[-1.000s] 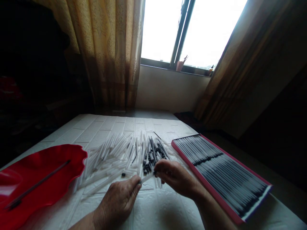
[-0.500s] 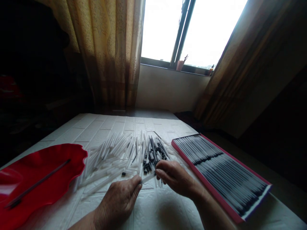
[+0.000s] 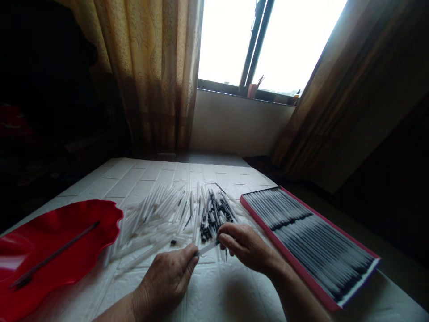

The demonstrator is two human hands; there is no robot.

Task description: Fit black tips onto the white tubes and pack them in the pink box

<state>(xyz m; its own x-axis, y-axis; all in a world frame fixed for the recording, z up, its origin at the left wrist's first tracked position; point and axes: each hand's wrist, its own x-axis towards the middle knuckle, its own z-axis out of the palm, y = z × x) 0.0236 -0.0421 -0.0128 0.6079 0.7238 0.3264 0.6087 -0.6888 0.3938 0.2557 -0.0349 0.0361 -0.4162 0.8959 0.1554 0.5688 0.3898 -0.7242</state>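
Observation:
A translucent pen barrel [image 3: 208, 247] spans the gap between my two hands. My left hand [image 3: 169, 275] is closed, pinching its lower left end between thumb and forefinger. My right hand [image 3: 246, 246] has its fingers curled around the other end, where a small dark part shows at the fingertips. Just beyond the hands lies a heap of black-tipped pen parts [image 3: 212, 214]. To the left of that heap, many clear pen barrels [image 3: 164, 201] are spread in a loose pile. A small black cap [image 3: 173, 242] rests among them.
On the left sits a red scalloped tray [image 3: 100, 214] with one pen [image 3: 55, 255] in it. A red-edged box [image 3: 259, 219] filled with rows of pens lies at the right. The white brick-patterned table [image 3: 130, 176] reaches toward a curtained window.
Hardly anything differs. Both hands keep hold of the barrel in almost the same place, and the view has shifted very slightly.

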